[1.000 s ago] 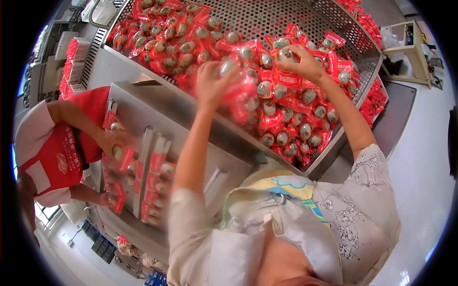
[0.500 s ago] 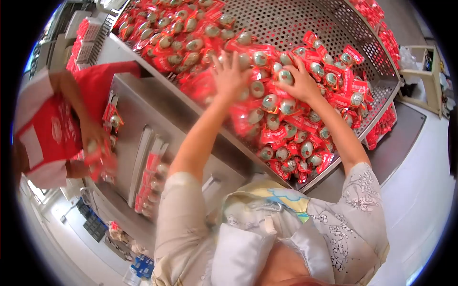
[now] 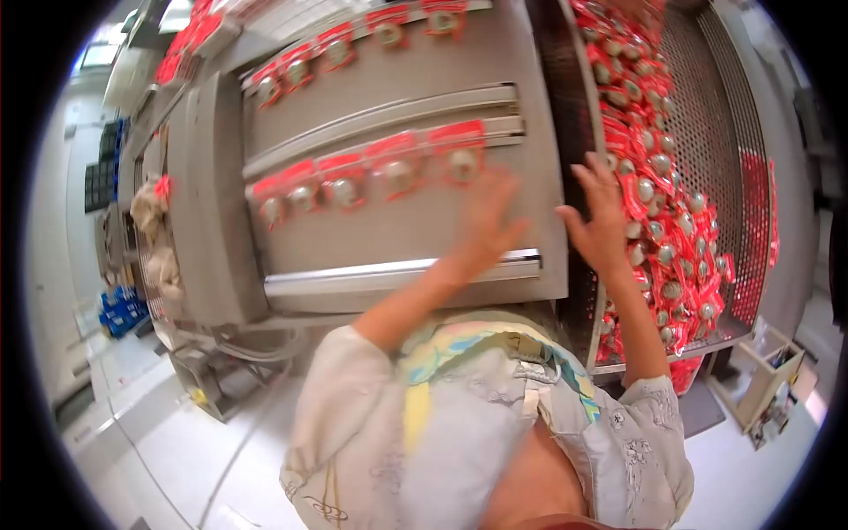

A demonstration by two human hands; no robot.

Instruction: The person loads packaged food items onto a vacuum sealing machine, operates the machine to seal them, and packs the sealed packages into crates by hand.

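Note:
My left hand (image 3: 491,221), blurred by motion, is over the steel machine bed with its fingers apart and nothing visible in it. Just beyond its fingertips, an egg pouch (image 3: 462,164) of clear and red plastic ends a row lying along a metal bar (image 3: 336,170). My right hand (image 3: 602,216) is spread beside the left wall of a perforated metal bin, holding nothing I can see. Close to its fingers lie heaped egg pouches (image 3: 658,231), with pale greenish eggs showing through the plastic.
A second row of egg pouches (image 3: 336,51) lies along the bed's far bar. Nearest my body runs another metal bar (image 3: 402,276). The perforated bin (image 3: 738,106) stands on the right, and a beige open box (image 3: 751,375) sits beyond its near corner. Blue crates (image 3: 122,309) are far left.
My view has turned left toward the machine bed. Both hands have left the egg pouch heap: the left is now above the bed, the right at the bin's side.

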